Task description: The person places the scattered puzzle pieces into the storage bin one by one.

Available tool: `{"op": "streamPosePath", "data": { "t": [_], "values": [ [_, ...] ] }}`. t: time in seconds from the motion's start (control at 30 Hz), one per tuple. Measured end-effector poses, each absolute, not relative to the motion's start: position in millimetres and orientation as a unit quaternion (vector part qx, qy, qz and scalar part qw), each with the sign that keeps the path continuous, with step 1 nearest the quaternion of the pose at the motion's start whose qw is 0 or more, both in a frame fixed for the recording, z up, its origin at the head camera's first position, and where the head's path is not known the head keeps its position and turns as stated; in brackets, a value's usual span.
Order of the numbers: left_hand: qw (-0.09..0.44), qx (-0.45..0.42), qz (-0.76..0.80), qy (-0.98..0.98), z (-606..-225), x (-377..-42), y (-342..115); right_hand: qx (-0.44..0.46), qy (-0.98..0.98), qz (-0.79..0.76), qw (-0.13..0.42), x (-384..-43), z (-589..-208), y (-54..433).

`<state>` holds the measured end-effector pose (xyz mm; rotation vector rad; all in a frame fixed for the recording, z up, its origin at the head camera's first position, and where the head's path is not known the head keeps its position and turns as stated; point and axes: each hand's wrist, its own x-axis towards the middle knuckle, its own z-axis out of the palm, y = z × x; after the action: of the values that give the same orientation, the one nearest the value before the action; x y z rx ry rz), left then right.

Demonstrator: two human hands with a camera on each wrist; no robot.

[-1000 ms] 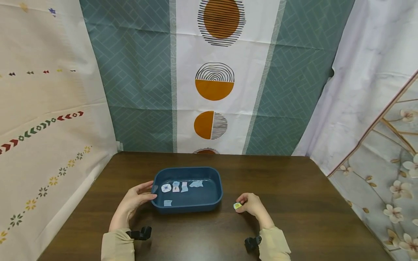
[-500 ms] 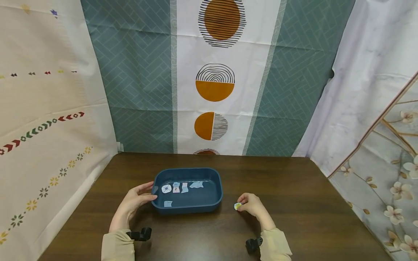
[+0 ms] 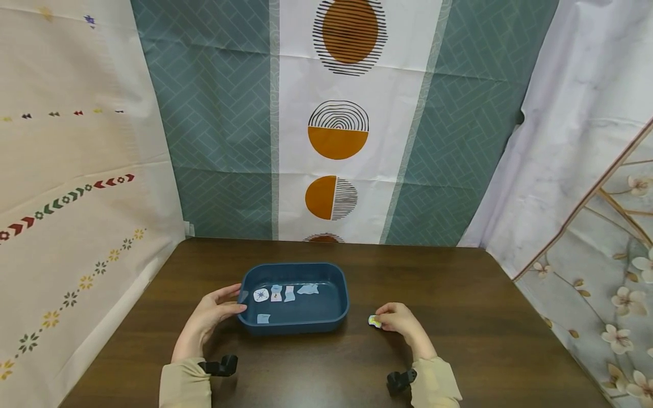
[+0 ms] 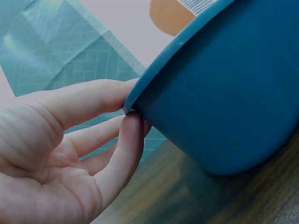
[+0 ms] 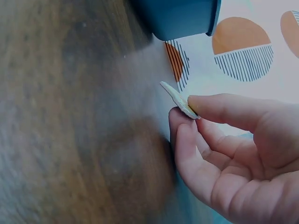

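A dark blue rectangular plastic bin (image 3: pixel 316 327) stands on the table, left of centre in the head view. My left hand (image 3: pixel 211 317) pinches its left rim; in the left wrist view, the thumb and fingers (image 4: pixel 131 144) meet at the lip. Off the bin's right side, my right hand (image 3: pixel 403 322) pinches a small flat piece (image 3: pixel 374 321), whitish with a yellow-green print. The right wrist view shows this thin piece (image 5: pixel 180 101) nearly edge-on between thumb and fingertips, just above the table. Its printed face is largely hidden there.
Inside the bin are several small flat pieces in pale blue and white, among them one with a blue star (image 3: pixel 261 294) and a single one (image 3: pixel 263 318) near the front. The brown wooden table (image 3: pixel 433 283) ends at patterned cloth hangings (image 3: pixel 224 141) behind and at the sides.
My right hand has shifted slightly right and turned the small piece between its fingertips, so its printed face shows at a different tilt. The left hand keeps its grip on the bin, which stays put.
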<state>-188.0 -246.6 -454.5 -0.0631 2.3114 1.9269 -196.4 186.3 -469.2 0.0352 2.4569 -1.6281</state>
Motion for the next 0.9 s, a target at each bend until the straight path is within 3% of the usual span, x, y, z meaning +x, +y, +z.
{"op": "streamPosePath", "data": {
  "t": [0.3, 0.9],
  "values": [
    [0.064, -0.022, 0.637, 0.768, -455, -189, -246, 0.009, 0.797, -0.594, 0.111, -202, -471, 190],
    [0.058, -0.018, 0.642, 0.765, -455, -188, -246, -0.015, 0.787, -0.61, 0.092, -219, -425, 160]
  ]
}}
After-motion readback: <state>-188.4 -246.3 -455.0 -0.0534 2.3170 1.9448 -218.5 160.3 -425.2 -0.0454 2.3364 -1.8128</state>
